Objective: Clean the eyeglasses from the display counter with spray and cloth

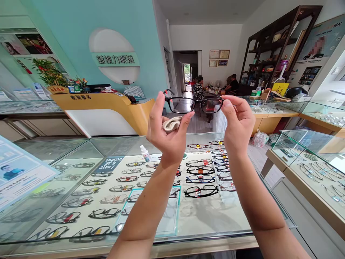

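A pair of black-framed glasses [194, 104] is held up at eye level over a glass display counter [81, 151]. My left hand [168, 127] pinches the frame's left end and also keeps a folded beige cleaning cloth [172, 124] tucked in its fingers. At the frame's right end, my right hand [238, 124] grips with thumb and fingertips. Both lenses face me. A small white spray bottle [145, 153] stands on the counter glass just below my left hand.
Under the counter glass lie several rows of spectacle frames [201, 180]. A yellow reception desk [107, 108] stands behind on the left, more glass cases [309, 158] on the right. Two people sit at a table [215, 88] far back. A leaflet [18, 172] rests at the left.
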The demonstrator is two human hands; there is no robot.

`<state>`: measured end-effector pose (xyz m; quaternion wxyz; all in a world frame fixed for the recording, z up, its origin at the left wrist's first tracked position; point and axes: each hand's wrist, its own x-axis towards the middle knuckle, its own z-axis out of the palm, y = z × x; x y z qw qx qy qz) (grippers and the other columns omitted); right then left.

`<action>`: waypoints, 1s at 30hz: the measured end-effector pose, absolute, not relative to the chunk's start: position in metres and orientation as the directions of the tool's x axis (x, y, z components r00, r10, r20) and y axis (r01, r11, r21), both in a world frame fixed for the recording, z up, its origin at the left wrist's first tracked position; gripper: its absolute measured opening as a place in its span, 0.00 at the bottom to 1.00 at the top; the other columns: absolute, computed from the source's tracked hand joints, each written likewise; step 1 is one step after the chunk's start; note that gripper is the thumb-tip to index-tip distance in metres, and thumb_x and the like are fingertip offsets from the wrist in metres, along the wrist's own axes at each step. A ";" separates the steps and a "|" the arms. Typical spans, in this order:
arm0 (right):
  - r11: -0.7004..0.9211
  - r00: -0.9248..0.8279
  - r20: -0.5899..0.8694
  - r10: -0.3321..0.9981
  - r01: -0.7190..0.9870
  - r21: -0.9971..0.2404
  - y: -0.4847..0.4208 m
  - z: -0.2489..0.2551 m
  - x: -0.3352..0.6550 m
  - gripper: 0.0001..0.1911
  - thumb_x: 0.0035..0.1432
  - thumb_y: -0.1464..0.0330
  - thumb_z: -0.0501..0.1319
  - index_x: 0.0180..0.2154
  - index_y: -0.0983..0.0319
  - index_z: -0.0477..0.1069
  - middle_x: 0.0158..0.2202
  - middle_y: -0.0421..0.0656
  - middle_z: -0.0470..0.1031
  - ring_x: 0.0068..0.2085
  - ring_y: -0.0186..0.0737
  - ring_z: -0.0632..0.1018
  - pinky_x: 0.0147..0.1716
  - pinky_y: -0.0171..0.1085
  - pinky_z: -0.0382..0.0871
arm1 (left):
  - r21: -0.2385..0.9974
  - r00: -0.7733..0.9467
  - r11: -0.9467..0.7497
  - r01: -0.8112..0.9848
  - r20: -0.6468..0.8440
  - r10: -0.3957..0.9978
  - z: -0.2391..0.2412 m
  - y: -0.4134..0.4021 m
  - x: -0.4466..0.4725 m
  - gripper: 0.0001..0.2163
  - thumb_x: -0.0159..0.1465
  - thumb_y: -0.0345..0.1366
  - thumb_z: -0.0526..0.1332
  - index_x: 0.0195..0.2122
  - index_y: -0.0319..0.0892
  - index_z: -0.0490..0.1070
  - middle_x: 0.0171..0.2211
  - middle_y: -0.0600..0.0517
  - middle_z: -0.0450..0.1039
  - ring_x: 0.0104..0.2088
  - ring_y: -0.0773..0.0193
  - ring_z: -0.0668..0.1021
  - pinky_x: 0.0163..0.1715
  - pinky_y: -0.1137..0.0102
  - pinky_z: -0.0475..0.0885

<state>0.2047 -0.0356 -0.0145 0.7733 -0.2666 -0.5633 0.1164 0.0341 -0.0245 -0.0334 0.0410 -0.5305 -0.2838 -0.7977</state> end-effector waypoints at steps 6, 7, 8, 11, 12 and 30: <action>0.823 0.353 0.825 0.441 0.206 -0.529 -0.038 -0.012 0.207 0.18 0.76 0.51 0.61 0.57 0.50 0.79 0.53 0.47 0.83 0.59 0.51 0.83 0.60 0.54 0.82 | 0.425 -0.416 -0.826 0.371 0.871 0.262 -0.029 -0.034 0.040 0.33 0.68 0.57 0.74 0.69 0.51 0.72 0.73 0.45 0.73 0.66 0.45 0.80 0.51 0.52 0.83; 0.826 0.344 0.835 0.430 0.224 -0.518 -0.038 -0.012 0.208 0.18 0.76 0.51 0.59 0.58 0.50 0.78 0.53 0.47 0.83 0.60 0.51 0.83 0.59 0.54 0.82 | 0.404 -0.422 -0.813 0.419 0.879 0.219 -0.029 -0.035 0.041 0.33 0.67 0.57 0.75 0.68 0.50 0.72 0.71 0.44 0.74 0.64 0.46 0.81 0.51 0.53 0.83; 0.827 0.332 0.844 0.420 0.242 -0.507 -0.037 -0.013 0.210 0.19 0.77 0.51 0.58 0.59 0.50 0.78 0.53 0.47 0.83 0.60 0.51 0.84 0.58 0.54 0.83 | 0.383 -0.421 -0.802 0.459 0.888 0.183 -0.029 -0.035 0.042 0.32 0.67 0.57 0.75 0.68 0.49 0.72 0.70 0.43 0.76 0.64 0.46 0.81 0.52 0.53 0.84; 0.828 0.285 0.865 0.414 0.277 -0.488 -0.039 -0.013 0.213 0.20 0.78 0.50 0.56 0.62 0.48 0.76 0.54 0.48 0.82 0.60 0.51 0.84 0.55 0.53 0.84 | 0.341 -0.397 -0.806 0.484 0.906 0.145 -0.030 -0.034 0.043 0.32 0.68 0.55 0.75 0.68 0.48 0.72 0.68 0.42 0.77 0.65 0.46 0.80 0.54 0.55 0.83; 0.829 0.268 0.867 0.420 0.275 -0.486 -0.039 -0.012 0.214 0.21 0.77 0.49 0.57 0.62 0.48 0.75 0.55 0.48 0.82 0.60 0.51 0.85 0.54 0.52 0.84 | 0.335 -0.388 -0.819 0.466 0.909 0.151 -0.031 -0.034 0.043 0.32 0.68 0.54 0.75 0.69 0.49 0.72 0.69 0.42 0.77 0.66 0.46 0.80 0.55 0.56 0.83; 0.834 0.242 0.836 0.492 0.145 -0.532 -0.044 -0.008 0.220 0.19 0.75 0.45 0.60 0.55 0.48 0.77 0.49 0.44 0.83 0.53 0.46 0.86 0.55 0.50 0.84 | 0.354 -0.388 -0.835 0.421 0.903 0.187 -0.030 -0.037 0.041 0.29 0.68 0.48 0.76 0.67 0.50 0.73 0.64 0.42 0.79 0.63 0.49 0.82 0.54 0.58 0.84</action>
